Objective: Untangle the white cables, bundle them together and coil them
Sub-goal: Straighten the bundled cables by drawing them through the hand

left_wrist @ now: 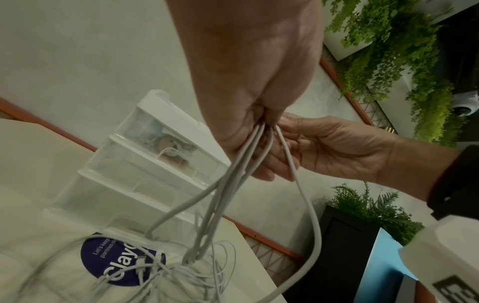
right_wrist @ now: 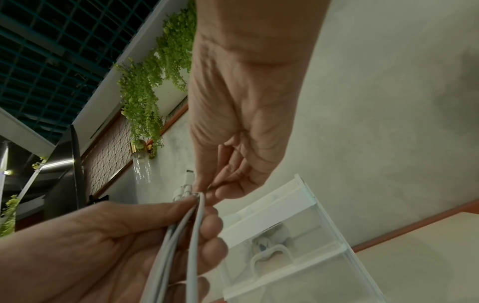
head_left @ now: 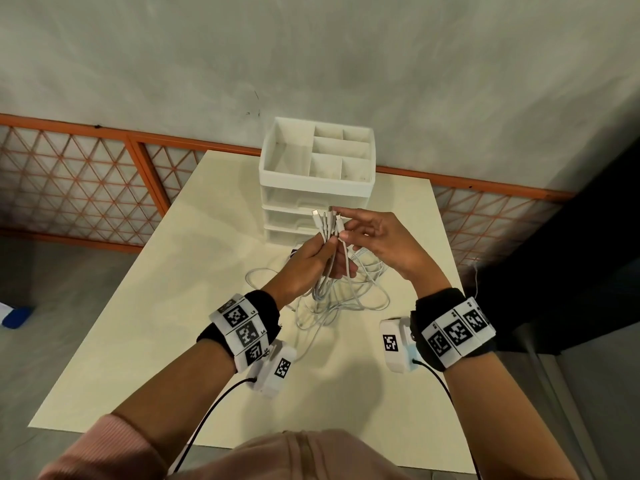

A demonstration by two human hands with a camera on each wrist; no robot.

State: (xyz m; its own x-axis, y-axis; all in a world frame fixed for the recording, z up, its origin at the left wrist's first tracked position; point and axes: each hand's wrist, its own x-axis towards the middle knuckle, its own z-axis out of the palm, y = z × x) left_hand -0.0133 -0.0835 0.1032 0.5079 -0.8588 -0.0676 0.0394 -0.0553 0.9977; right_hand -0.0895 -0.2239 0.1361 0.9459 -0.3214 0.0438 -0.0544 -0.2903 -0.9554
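Observation:
Several white cables [head_left: 346,263] are gathered in my left hand [head_left: 325,251], which grips them as one bundle just below their connector ends [head_left: 325,216]. The connectors fan out above the fist. My right hand [head_left: 346,230] meets them from the right, thumb and fingers pinching one cable near its tip. In the right wrist view that pinch [right_wrist: 207,188] sits right above the left hand [right_wrist: 155,225] and the cables [right_wrist: 194,235]. Below the left hand [left_wrist: 254,102] the cables [left_wrist: 233,184] hang into a loose tangle [head_left: 346,303] on the table.
A white drawer organiser [head_left: 317,188] with an open compartment tray on top stands just behind the hands. The cream table [head_left: 173,306] stops at a wall and orange mesh railing. A round purple label [left_wrist: 124,258] lies under the tangle. A blue object [head_left: 17,317] is on the floor, left.

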